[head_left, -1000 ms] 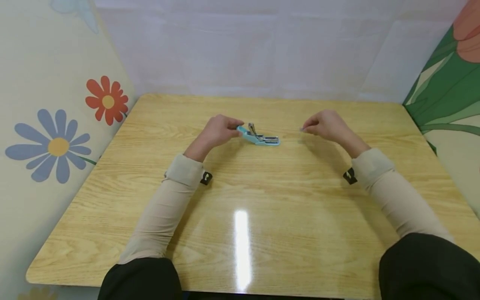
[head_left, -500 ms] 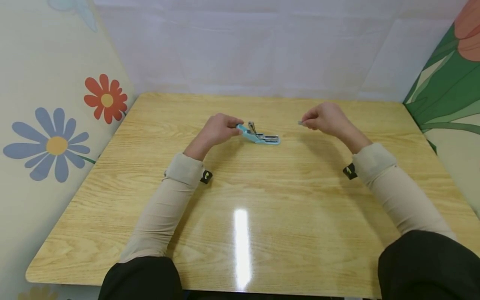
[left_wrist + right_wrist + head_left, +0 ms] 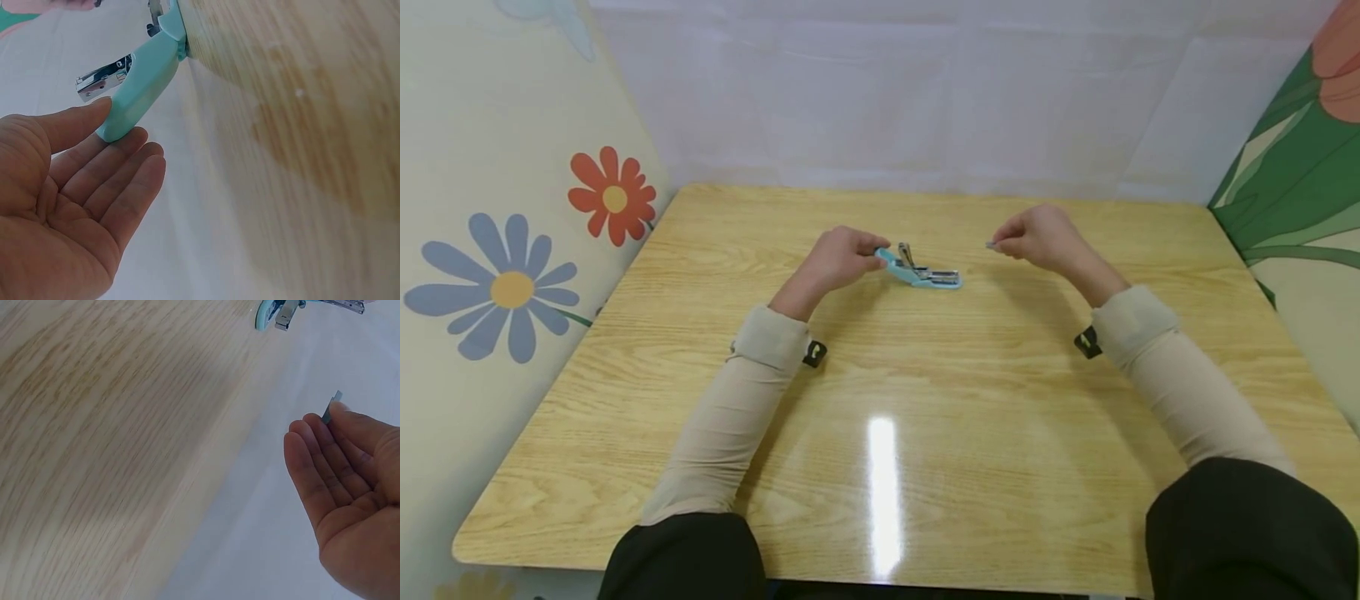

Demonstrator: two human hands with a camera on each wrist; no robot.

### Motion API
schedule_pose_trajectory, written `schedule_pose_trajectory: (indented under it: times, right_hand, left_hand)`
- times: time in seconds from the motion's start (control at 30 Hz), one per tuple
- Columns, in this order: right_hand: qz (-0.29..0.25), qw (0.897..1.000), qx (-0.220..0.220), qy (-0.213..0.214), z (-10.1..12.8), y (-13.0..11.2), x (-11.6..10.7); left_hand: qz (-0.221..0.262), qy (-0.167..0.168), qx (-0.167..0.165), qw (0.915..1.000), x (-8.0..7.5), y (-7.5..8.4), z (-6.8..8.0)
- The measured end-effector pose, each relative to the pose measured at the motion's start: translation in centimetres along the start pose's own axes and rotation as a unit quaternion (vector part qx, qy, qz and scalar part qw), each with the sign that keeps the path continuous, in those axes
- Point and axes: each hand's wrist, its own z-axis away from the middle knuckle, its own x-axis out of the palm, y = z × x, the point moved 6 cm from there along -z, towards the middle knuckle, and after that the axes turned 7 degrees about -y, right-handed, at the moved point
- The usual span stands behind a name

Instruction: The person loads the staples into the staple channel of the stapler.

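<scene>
A light teal stapler [image 3: 901,270] lies opened out near the middle of the table, its metal magazine part tilted up. My left hand [image 3: 841,257] pinches one end of it, the teal cover; in the left wrist view the thumb [image 3: 81,122] is on one side and fingertips on the other. To the right, above the table, my right hand [image 3: 1043,237] pinches a small grey strip of staples [image 3: 332,406] between thumb and fingers. That strip points toward the stapler and is apart from it.
The wood-grain table [image 3: 985,400] spreads around both hands. A white cloth [image 3: 880,100] hangs behind its far edge. Flower-painted panels [image 3: 512,292] stand at the left and right sides.
My right hand has risen slightly and then moved left toward the stapler, with the staple strip showing more clearly. The left hand and the stapler have hardly moved.
</scene>
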Motion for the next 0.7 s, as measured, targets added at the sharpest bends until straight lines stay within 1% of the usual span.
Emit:
schedule_pose_trajectory:
  times: [0.3, 0.53, 0.7]
  right_hand:
    - [0.009, 1.0, -0.014, 0.01, -0.9, -0.7, 0.7]
    - [0.007, 1.0, -0.021, -0.002, -1.6, -1.8, 1.6]
    - [0.02, 0.999, -0.025, -0.01, -2.3, -2.5, 2.4]
  left_hand:
    - [-0.006, 0.001, 0.005, 1.0, 0.1, -0.1, -0.1]
    - [-0.011, 0.004, 0.012, 0.9999, 0.0, -0.2, -0.1]
    - [-0.006, 0.003, 0.012, 0.9999, 0.0, -0.2, 0.0]
